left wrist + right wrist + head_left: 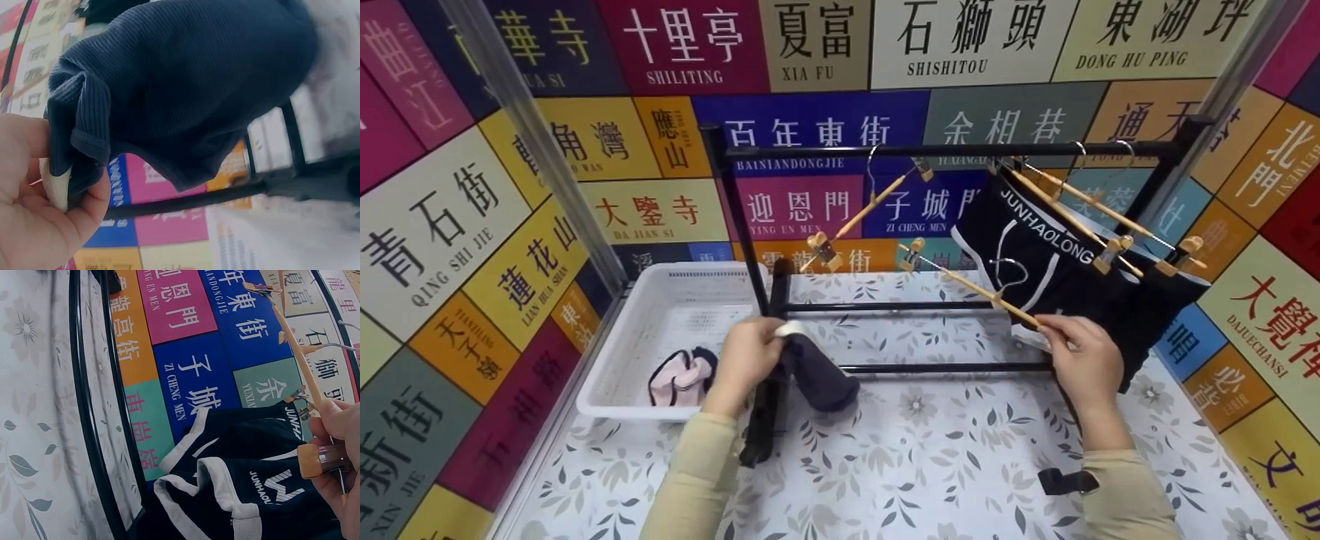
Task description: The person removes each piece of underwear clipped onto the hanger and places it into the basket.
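A dark navy ribbed pair of underpants [823,382] hangs from my left hand [750,356], which pinches it at its pale edge. The left wrist view shows the ribbed cloth [191,73] bunched between thumb and fingers. My right hand [1086,360] grips one end of a wooden clip hanger [969,285], held slanting in front of the rack with its hook up. In the right wrist view the near clip [323,460] sits by the fingers, and this hanger carries no garment. Black boxer briefs [1020,240] with white lettering hang on the rack just beyond the right hand.
A black rack [945,152] stands in front, with another bare wooden hanger [870,204] on its bar. At left, a white basket [592,405] holds a pink garment with black trim [673,382]. A dark strap-like piece [1065,481] lies by the right sleeve.
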The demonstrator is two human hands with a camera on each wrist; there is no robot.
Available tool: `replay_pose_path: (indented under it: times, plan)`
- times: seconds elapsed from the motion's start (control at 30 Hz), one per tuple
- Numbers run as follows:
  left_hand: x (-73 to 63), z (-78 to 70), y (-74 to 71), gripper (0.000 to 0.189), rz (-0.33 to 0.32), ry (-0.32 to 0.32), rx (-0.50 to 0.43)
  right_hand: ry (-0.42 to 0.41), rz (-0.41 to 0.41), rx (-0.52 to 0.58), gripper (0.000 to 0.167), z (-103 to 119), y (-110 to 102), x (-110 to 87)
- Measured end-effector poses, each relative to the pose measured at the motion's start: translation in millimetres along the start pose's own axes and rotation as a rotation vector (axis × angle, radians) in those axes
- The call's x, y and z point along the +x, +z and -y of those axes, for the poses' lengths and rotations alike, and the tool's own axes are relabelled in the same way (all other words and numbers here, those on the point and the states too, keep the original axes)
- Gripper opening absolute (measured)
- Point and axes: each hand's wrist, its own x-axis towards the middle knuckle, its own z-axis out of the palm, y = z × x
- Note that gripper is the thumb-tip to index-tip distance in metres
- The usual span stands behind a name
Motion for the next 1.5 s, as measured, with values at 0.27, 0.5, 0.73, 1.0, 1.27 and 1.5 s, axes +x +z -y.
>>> replay_pose_path:
  times: [0.27,0.5,0.73,1.0,1.27,1.5]
  plan:
    - [12.4,7.1,-41.9,0.018,-0.110,-0.033,0.055,-0.003,-0.008,-0.014,0.014,-1,-6,5.2]
    - [22.3,8.9,-77.8,0.019,-0.218,-0.033,0.062,-0.009,-0.017,-0.030,0.014,-2,-13,12.4]
    - [27.0,15.5,-104.4,0.020,-0.297,-0.031,0.096,-0.015,-0.022,-0.039,0.013,1,-19,20.2]
    - [29.6,29.0,-125.5,0.019,-0.356,-0.061,0.117,0.007,-0.007,-0.052,0.011,1,-23,27.6]
    - [34.9,38.1,-145.0,0.021,-0.357,-0.177,0.169,0.021,-0.015,-0.054,0.011,2,-24,31.7]
    - [35.1,59.3,-138.7,0.020,-0.400,-0.212,0.228,-0.022,-0.067,-0.068,0.010,5,-26,38.9]
